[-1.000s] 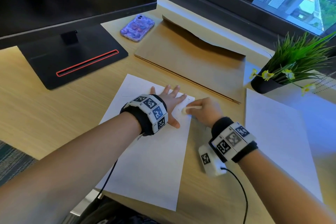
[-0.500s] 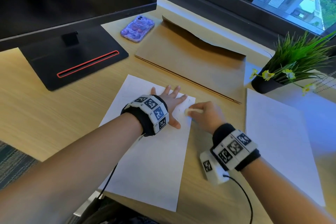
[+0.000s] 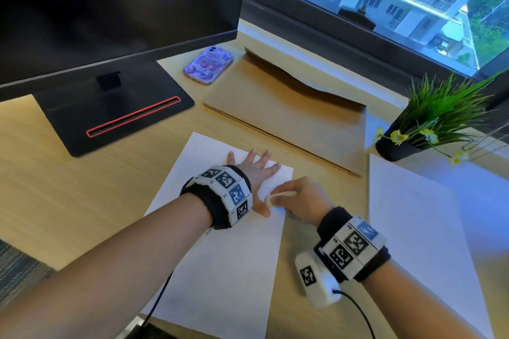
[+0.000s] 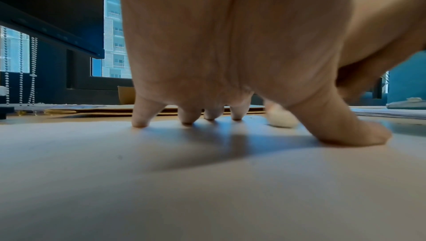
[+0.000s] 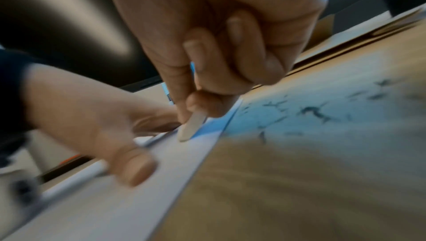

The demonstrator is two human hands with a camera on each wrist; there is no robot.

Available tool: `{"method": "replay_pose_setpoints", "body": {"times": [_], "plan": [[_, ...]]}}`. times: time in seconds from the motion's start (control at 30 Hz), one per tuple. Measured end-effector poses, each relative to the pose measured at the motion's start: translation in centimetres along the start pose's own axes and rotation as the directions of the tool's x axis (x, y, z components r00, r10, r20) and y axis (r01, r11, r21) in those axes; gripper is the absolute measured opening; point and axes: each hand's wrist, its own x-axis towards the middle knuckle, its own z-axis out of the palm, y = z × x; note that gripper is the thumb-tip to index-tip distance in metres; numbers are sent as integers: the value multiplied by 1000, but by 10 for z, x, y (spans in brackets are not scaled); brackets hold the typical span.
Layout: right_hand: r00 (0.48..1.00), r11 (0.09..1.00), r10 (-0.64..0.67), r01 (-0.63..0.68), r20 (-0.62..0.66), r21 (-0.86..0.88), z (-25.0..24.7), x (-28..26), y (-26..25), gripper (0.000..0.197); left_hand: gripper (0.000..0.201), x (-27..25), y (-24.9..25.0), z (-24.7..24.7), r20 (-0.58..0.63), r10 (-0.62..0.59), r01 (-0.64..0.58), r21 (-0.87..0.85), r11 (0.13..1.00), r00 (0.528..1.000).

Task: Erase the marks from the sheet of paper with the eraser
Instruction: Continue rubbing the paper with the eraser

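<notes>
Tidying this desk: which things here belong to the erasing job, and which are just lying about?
In use:
- eraser, pinched by right hand
- sheet of paper, pressed flat by left hand

Lying about:
- phone
- brown envelope
- potted plant
- monitor
- second sheet

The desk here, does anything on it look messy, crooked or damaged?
Only small things. Dark eraser crumbs lie scattered on the desk beside the sheet of paper, which lies askew to the desk edge. The brown envelope has a wavy far edge. Nothing looks spilled or broken.
</notes>
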Motion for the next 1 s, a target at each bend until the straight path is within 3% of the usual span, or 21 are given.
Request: {"method": "replay_pose_setpoints", "body": {"times": [0.1, 0.17, 0.27, 0.33, 0.5, 0.63, 0.77, 1.0], "plan": [[983, 994, 68, -53, -168, 91, -8, 17, 0, 25, 113, 1, -1, 1, -8, 3, -3, -2, 1000, 1000], [980, 998, 50, -40, -192, 56, -8, 18, -3, 26, 113, 0, -1, 1, -12, 6, -6, -2, 1000, 1000], [999, 999, -23, 25, 43, -49, -3, 3, -8, 21, 115, -1, -1, -1, 0, 17, -17, 3, 1000, 1000], [994, 1000, 12, -14, 105, 19, -6, 0, -7, 15, 116, -1, -2, -2, 9, 33, -33, 11, 999, 999], [989, 930, 121, -82, -88, 358, -17, 12, -1, 15, 106, -6, -10, -7, -87, 25, -32, -77, 996, 996], [981, 896, 117, -37, -156, 443, -19, 13, -2, 16, 103, -12, -9, -5, -69, -69, 65, -64, 996, 995], [995, 927, 74, -41, -74, 372, -4, 13, -11, 19, 105, -12, -7, -2, -49, -81, 78, -58, 995, 996], [971, 969, 101, -46, -216, 244, -10, 40, -22, 24, 103, -12, -10, 0, -47, -79, 76, -64, 995, 996]]}}
